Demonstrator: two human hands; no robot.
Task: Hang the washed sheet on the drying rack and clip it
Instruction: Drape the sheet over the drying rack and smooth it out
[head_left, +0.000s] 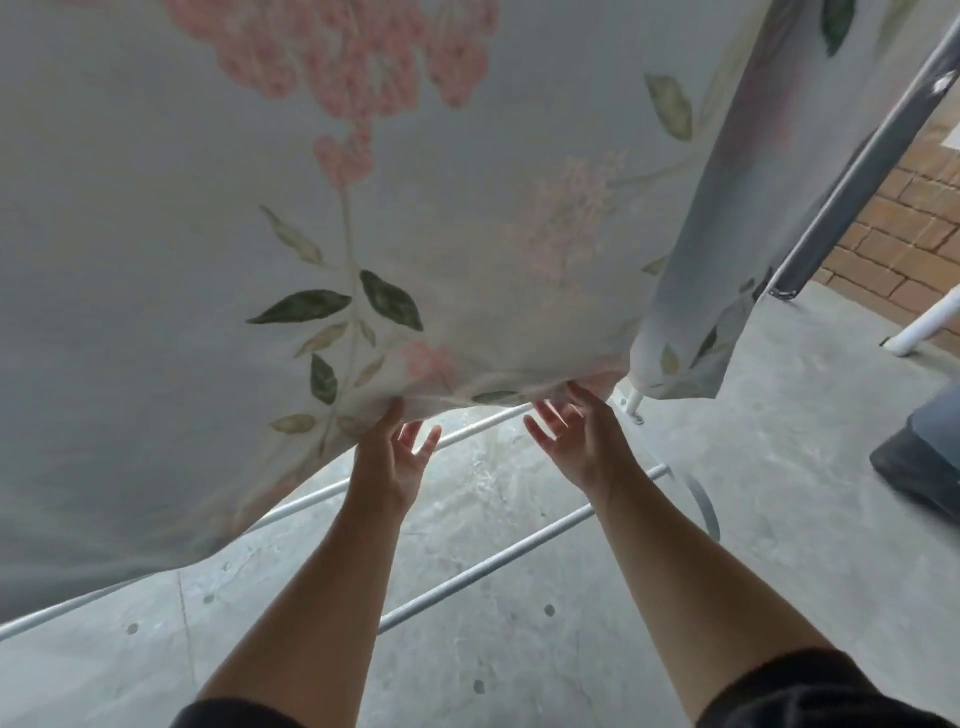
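Observation:
A pale sheet (311, 182) printed with pink flowers and green leaves hangs in front of me and fills the upper frame. Its lower hem runs just above my hands. My left hand (392, 452) reaches up under the hem, its thumb touching the fabric edge and its fingers spread. My right hand (574, 431) is raised beside it with straight fingers, the fingertips at the hem. White bars of the drying rack (467, 566) cross below my forearms. A second fold of the sheet (727, 260) hangs to the right. No clips are visible.
A grey concrete floor (519, 649) lies below. A dark metal pole (852, 171) leans at the right in front of a brick wall (893, 228). A white rack foot (634, 402) stands near my right hand. A dark shoe (919, 467) shows at the right edge.

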